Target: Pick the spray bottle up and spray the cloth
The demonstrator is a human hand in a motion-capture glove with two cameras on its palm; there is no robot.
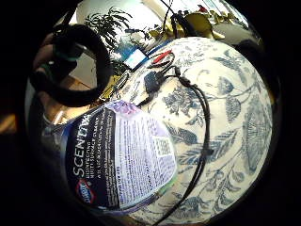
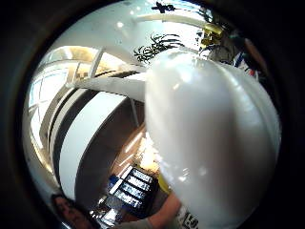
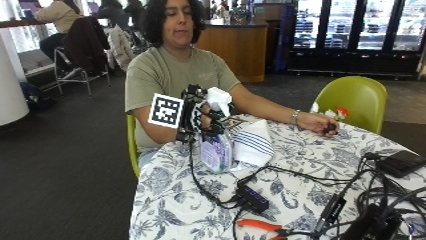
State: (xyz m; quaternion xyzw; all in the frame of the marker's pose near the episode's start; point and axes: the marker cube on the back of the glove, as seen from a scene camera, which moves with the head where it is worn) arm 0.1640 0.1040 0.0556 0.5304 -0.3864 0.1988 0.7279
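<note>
In the outside view my gloved right hand [image 3: 203,119] grips the neck of the spray bottle [image 3: 216,150], just under its white spray head [image 3: 218,99]. The bottle is upright, clear, with a purple label, and its base is at or just above the floral tablecloth [image 3: 313,165]. A white cloth with blue stripes [image 3: 254,142] lies right beside the bottle, on its far side. The label [image 1: 120,157] fills much of the little finger side palm view. The white spray head [image 2: 209,133] fills the thumb side palm view.
A black hub [image 3: 253,197] with cables lies in front of the bottle, and orange pliers [image 3: 263,226] lie at the near edge. Black devices [image 3: 399,162] and more cables crowd the right side. The person's bare hand [image 3: 326,125] rests beyond the cloth. A green chair [image 3: 353,97] stands behind.
</note>
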